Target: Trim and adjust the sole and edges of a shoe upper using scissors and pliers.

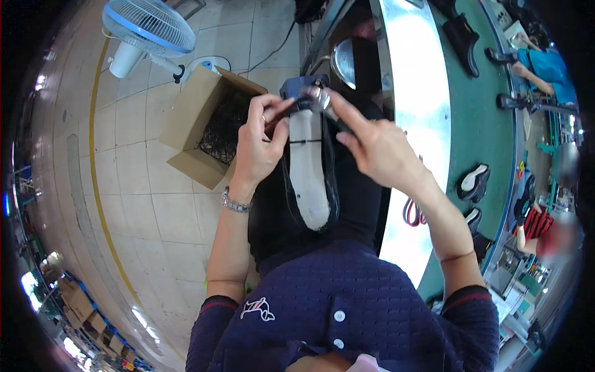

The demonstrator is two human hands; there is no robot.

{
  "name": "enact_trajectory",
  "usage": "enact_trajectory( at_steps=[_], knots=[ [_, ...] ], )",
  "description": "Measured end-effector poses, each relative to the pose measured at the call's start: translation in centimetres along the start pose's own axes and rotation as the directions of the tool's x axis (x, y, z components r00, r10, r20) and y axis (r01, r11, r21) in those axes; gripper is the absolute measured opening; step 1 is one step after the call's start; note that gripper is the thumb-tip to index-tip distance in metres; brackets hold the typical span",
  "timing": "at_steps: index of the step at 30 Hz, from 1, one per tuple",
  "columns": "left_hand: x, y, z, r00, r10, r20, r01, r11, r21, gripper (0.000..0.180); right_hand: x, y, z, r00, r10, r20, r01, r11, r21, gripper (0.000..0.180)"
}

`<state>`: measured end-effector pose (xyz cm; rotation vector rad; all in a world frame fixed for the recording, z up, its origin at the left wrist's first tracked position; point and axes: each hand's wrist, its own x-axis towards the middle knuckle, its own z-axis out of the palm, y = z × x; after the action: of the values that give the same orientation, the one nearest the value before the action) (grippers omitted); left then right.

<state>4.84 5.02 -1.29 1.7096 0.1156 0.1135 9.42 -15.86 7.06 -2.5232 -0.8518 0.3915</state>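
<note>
Both hands work at the top of a black shoe on its white last.

Our left hand (260, 146) fingers pinch the shoe (310, 173); right hand (378, 149) fingers clamp a small metal tool (317, 98) against it. Left of them sits a cardboard box (198, 118), right the green tabletop (483, 124).

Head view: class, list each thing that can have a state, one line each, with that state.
Shoe: sole up, held by both hands.
Left hand: gripping the shoe.
Right hand: pressing a small tool at the shoe's end.
Cardboard box: open, holding dark netting.
Fan: lying on the floor.
</note>
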Motion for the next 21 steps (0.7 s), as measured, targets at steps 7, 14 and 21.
enact_trajectory(
  at_steps=[7,14,21],
  knots=[
    [0.1,2.2,0.3,0.973,0.122,0.198,-0.179,0.937,0.301,0.053,-3.2,9.9,1.0,0.766,0.603,-0.223,-0.551,0.794,0.258,0.06],
    [-0.5,2.7,0.0,0.973,0.035,0.226,-0.128,0.904,0.408,0.048,-10.9,17.8,6.5,0.701,0.557,-0.446,-0.583,0.807,0.091,0.058],
    [-1.3,0.7,0.7,0.999,0.037,0.0,-0.037,0.993,0.116,0.044,-26.5,12.8,9.5,0.382,0.815,-0.436,-0.809,0.523,0.269,0.032]
  ],
)
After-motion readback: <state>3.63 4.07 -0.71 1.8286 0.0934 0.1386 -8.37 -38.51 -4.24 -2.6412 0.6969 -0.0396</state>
